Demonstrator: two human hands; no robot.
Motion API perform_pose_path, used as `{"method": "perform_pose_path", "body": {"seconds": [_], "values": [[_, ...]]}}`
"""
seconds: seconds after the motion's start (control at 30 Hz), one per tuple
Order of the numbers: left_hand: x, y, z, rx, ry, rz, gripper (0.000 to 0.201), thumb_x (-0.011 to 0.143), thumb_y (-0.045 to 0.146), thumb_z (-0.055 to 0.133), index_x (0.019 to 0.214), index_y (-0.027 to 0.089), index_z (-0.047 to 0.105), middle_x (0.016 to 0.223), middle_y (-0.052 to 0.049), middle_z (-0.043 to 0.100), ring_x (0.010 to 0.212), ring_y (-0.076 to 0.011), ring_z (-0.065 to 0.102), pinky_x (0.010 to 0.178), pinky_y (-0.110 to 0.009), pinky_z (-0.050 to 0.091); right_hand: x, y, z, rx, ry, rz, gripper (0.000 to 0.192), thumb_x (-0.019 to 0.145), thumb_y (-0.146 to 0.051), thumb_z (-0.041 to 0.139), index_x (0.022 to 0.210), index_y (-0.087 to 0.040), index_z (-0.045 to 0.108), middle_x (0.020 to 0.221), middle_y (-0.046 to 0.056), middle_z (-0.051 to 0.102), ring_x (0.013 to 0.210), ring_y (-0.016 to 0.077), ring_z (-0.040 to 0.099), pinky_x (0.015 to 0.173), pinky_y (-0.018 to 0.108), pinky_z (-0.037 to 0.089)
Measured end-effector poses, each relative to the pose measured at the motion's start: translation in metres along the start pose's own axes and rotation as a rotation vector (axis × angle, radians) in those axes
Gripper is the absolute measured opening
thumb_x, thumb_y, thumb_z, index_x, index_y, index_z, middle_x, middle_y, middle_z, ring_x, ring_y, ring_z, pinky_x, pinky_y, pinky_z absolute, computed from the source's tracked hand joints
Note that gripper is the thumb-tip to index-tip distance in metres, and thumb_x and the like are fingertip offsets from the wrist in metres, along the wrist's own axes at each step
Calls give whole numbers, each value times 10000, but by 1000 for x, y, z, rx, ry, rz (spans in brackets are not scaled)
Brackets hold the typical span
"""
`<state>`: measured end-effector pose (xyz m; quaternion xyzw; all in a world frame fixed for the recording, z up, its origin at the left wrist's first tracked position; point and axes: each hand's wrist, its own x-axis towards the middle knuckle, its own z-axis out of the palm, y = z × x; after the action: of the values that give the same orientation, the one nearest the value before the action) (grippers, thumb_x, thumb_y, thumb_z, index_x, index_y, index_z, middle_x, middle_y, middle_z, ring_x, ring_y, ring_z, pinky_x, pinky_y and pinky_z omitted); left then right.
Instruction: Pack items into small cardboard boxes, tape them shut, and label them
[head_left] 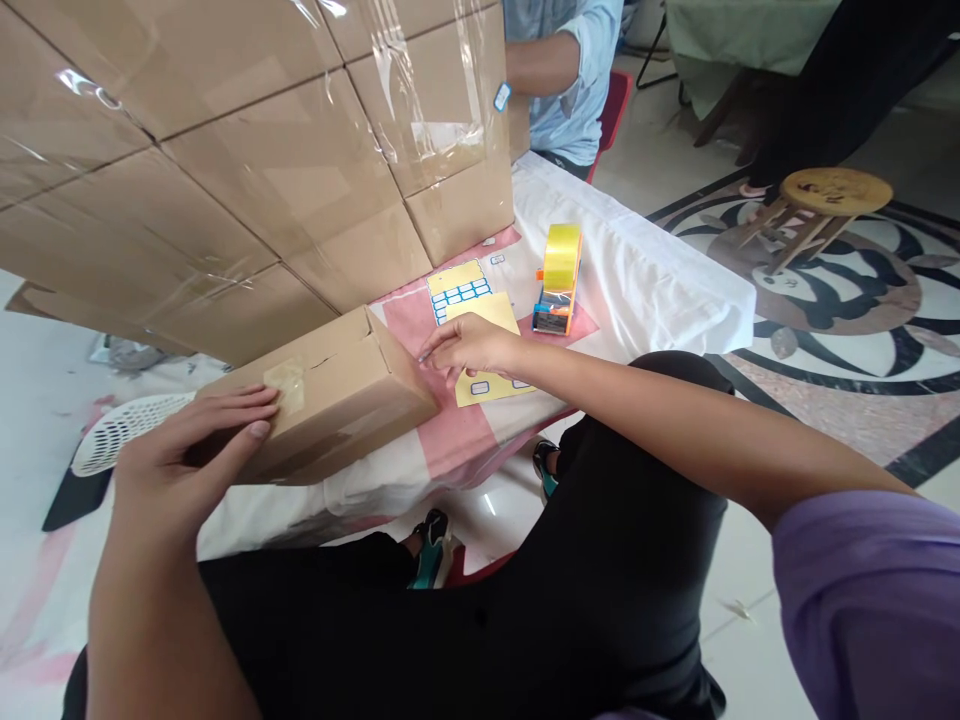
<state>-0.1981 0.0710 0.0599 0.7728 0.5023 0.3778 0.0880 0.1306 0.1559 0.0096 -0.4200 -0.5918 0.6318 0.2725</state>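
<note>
My left hand (214, 430) lies on the near end of a closed cardboard box (341, 385), its fingers stretched over the top beside a strip of clear tape (289, 385). My right hand (472, 347) is off the box's right end, thumb and fingers pinched together. A small bluish-white sliver, which looks like a sticker (425, 356), shows at its fingertips. Under that hand lie a yellow sticker sheet (491, 388) and, behind it, another sheet with several blue-edged labels (461, 292). An orange tape dispenser (559, 280) with a yellowish roll stands to the right.
Taped cardboard boxes (277, 190) are stacked high at the back left. Behind them sits a person in a light blue shirt (574, 115). A white perforated basket (124, 430) is at the left. The cloth-covered table (637, 270) ends at the right, near a wooden stool (836, 190).
</note>
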Motion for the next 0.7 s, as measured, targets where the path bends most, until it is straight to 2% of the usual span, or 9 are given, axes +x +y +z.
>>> {"method": "perform_pose_path", "body": {"seconds": [0.07,0.1,0.17,0.23,0.37,0.53,0.7], "values": [[0,3,0,-28,-9,4,158,816,235,764,962,287,796,1079,5,789,1150,-298,705,1130,-588,498,-4,-6,0,-45,-20,-2,201,737,-130,701,927,-188,726,928,17,763,610,115,704,401,175,313],[0,4,1,-37,-15,7,160,819,234,767,974,261,795,1079,-19,787,1159,-292,702,1135,-574,493,-5,-8,0,-56,-20,-7,155,763,-163,690,914,-185,717,930,19,762,606,112,696,406,178,318],[0,6,1,-43,-9,10,158,828,229,765,982,245,793,1071,-35,785,1157,-274,704,1133,-546,495,-4,-9,0,-61,21,-33,47,826,-204,646,843,-169,673,869,21,746,558,99,658,411,189,320],[0,7,0,-44,5,9,150,833,227,764,978,249,793,1064,-32,786,1149,-263,708,1126,-533,501,2,-5,0,-43,68,-75,16,848,-161,618,838,-171,611,774,-2,703,496,88,609,431,201,350],[0,5,0,-33,-14,20,154,835,217,766,984,249,789,1060,-32,784,1138,-261,712,1102,-530,517,17,11,0,-61,94,-192,259,818,-35,614,1002,-196,528,711,-68,613,487,99,568,535,236,446],[0,6,1,-29,-8,32,158,836,206,768,989,241,789,1055,-36,784,1117,-257,718,1082,-526,530,26,20,-1,-304,130,-444,171,791,0,580,837,-162,609,826,1,658,764,132,607,674,250,445],[0,9,3,-30,2,35,155,834,188,768,981,233,790,1051,-36,786,1127,-255,715,1095,-522,523,29,21,-3,-402,108,-543,212,816,-13,541,845,-159,692,847,15,696,791,144,604,700,266,427]]}}
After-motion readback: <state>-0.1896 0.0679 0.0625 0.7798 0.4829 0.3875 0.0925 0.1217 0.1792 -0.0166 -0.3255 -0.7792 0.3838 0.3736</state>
